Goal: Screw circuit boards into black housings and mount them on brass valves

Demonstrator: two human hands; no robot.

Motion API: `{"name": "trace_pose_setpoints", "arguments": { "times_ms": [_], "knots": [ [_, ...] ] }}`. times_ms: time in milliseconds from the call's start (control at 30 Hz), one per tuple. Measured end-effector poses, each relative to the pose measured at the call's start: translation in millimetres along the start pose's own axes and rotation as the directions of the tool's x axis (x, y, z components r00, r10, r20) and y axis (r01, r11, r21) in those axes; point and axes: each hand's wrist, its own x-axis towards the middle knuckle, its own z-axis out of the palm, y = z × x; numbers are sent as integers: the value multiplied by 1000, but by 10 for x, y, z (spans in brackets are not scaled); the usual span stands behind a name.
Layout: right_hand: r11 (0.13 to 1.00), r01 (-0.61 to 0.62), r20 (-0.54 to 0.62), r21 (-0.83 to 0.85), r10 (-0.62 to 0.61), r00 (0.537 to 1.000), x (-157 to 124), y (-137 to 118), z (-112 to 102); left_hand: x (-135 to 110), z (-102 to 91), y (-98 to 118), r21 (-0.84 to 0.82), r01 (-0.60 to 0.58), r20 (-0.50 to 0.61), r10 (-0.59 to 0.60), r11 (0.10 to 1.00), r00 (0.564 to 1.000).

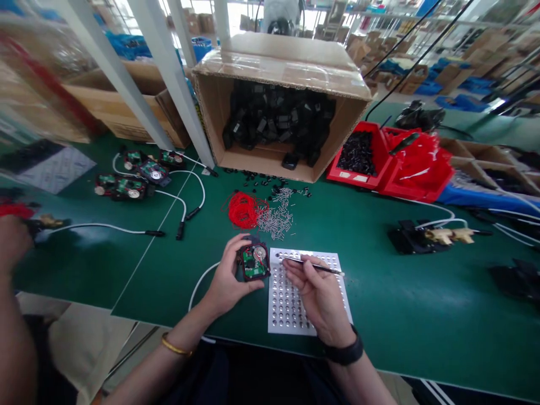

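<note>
My left hand (226,281) grips a small black housing with a green circuit board (255,262) and a red wire inside, held just above the green table. A white cable (201,286) trails from it towards me. My right hand (317,292) pinches thin tweezers (314,265) whose tip points left at the board. Beneath both hands lies a white perforated tray (291,306) with rows of small round holes.
A coil of red wire (243,209) and a pile of small metal pins (276,216) lie beyond the tray. Behind stands a tipped cardboard box (278,67) of black parts, red bins (382,160) to its right, finished boards with cables (135,177) at left. Another person's hand (12,242) works at far left.
</note>
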Motion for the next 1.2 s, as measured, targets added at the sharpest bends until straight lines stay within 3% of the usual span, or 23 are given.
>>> {"name": "trace_pose_setpoints", "arguments": {
  "times_ms": [100, 267, 667, 1200],
  "knots": [
    [998, -45, 115, 45, 40, 993, -36, -72, 167, -29, 81, -35, 14, 41, -16, -41, 999, 999],
    [999, 44, 68, -19, -43, 997, -32, -23, 317, -89, 129, -49, 16, 72, -55, -71, 997, 996],
    [987, 113, 37, -111, -109, 993, 21, -24, 317, -73, 132, -94, 64, -24, -72, 28, 998, 997],
    [972, 173, 39, -160, -169, 985, -29, 23, 329, -74, 148, -69, 52, -23, -67, 27, 998, 997]
  ]
}}
